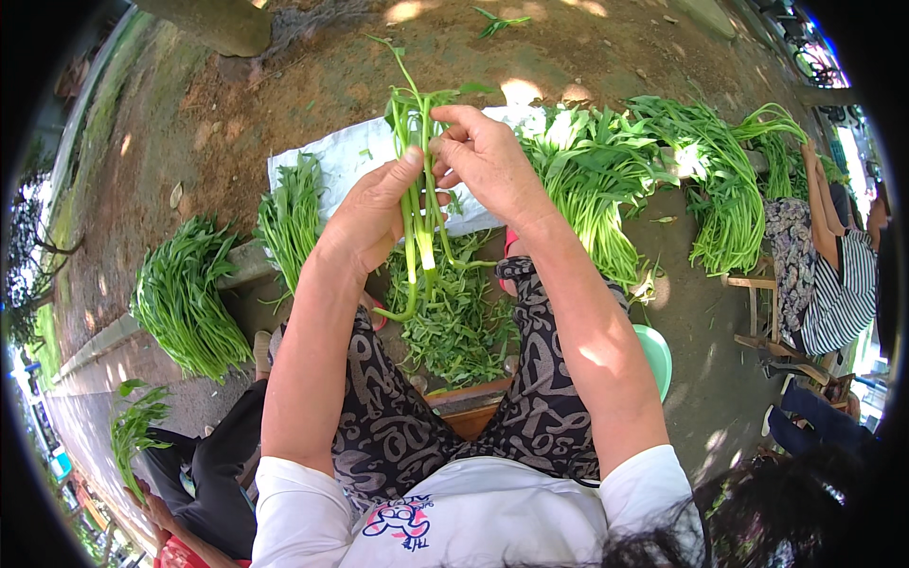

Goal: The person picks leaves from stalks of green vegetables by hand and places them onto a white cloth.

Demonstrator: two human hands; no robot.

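Note:
Several green leafy stems that look like water spinach point(411, 227) stand upright in front of me, with leaves at the top and pale cut ends hanging below. My left hand point(371, 204) is closed round them, its thumb pressed along the stems. Beside it, my right hand point(488, 163) pinches at the upper part of the same bunch, index finger and thumb on a stem. Under the hands, between my feet, lies a heap of loose leaves and trimmings point(454, 327).
A whitish sheet point(336, 166) lies ahead on a low kerb. Piles of greens flank it: a small one point(292, 216), a large left one point(189, 298) and long bundles point(592, 189) at right. A mint-green basin point(655, 362) sits by my right knee. People holding greens sit either side.

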